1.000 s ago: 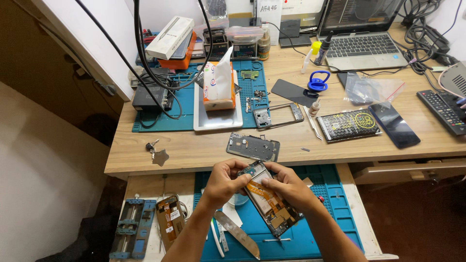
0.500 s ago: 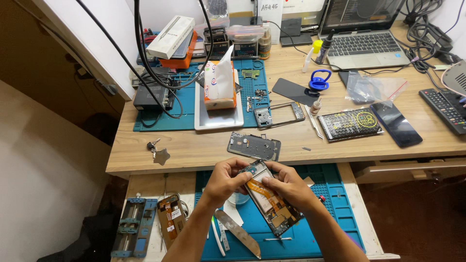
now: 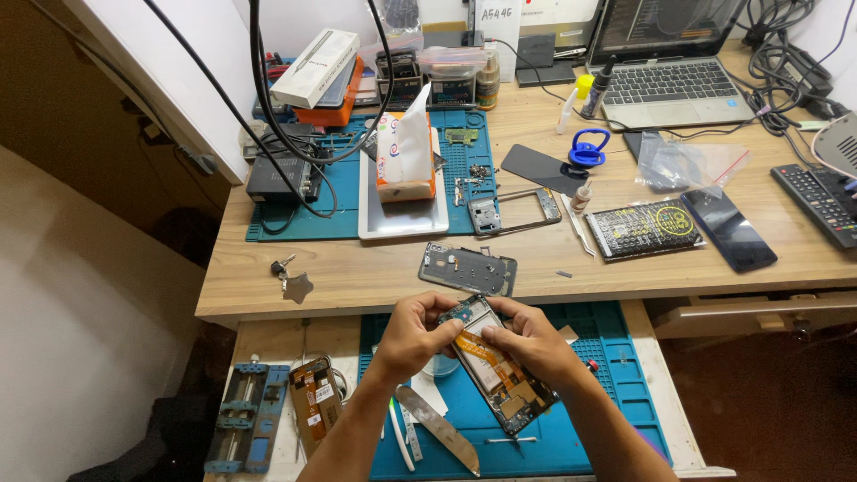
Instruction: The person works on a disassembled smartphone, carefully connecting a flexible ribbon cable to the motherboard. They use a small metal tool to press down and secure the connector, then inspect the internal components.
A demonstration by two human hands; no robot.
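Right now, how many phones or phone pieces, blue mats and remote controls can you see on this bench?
Phones and phone pieces: 6 – opened phone in the left hand and right hand, grey back plate, bare frame, black glass panel, dark phone, opened phone by the clamp
Blue mats: 2 – upper, lower
Remote controls: 1
Total: 9
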